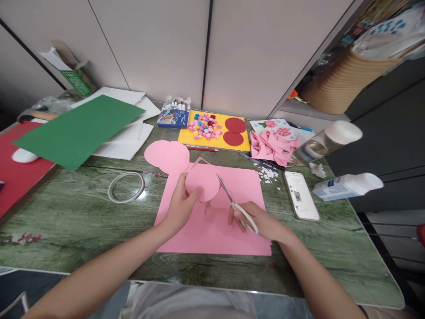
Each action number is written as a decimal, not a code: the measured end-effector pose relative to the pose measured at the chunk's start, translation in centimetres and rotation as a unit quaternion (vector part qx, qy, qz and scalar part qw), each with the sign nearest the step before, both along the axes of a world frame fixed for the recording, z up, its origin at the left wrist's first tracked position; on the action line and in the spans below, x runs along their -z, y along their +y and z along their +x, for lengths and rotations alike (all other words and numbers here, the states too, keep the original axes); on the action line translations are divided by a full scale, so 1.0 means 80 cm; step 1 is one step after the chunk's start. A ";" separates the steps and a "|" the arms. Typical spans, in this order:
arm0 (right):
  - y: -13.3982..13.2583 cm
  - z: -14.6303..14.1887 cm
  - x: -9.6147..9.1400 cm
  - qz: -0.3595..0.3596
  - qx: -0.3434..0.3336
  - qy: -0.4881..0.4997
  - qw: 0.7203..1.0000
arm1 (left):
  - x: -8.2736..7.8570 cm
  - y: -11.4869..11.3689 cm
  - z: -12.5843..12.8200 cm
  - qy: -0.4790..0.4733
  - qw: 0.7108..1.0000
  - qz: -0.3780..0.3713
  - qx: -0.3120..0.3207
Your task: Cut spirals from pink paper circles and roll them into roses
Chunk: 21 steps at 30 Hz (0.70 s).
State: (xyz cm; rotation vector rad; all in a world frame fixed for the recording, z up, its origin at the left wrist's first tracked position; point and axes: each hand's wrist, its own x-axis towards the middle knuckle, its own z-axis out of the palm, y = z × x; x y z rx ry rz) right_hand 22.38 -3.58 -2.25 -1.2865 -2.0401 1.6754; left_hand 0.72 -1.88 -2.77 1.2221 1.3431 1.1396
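My left hand (184,199) grips a pink paper circle (204,179) by its lower left side, thumb on top. A thin curled strip of pink paper (201,160) hangs at the circle's upper edge. In my right hand (249,217) is a pair of scissors (245,216) with white handles, its blades at the circle's right edge. Beneath both hands lie large pink paper sheets (212,241). Several round pink paper pieces (166,155) overlap just beyond my left hand.
Farther back are a yellow sheet (184,137) with red circles (235,125) and small pompoms (206,126), a marker box (174,116) and pink scraps (274,146). A tape roll (110,190) and green sheet (83,128) lie left; a phone (301,196) and bottles (347,186) are right.
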 end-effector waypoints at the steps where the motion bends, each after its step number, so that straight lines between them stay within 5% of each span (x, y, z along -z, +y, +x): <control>1: 0.000 0.000 0.000 0.000 -0.001 0.001 1.000 | 0.000 0.000 0.000 0.002 1.000 0.002 -0.003; 21: 0.000 0.000 -0.003 0.009 -0.012 -0.010 1.000 | -0.004 0.001 0.000 -0.007 0.999 -0.023 0.037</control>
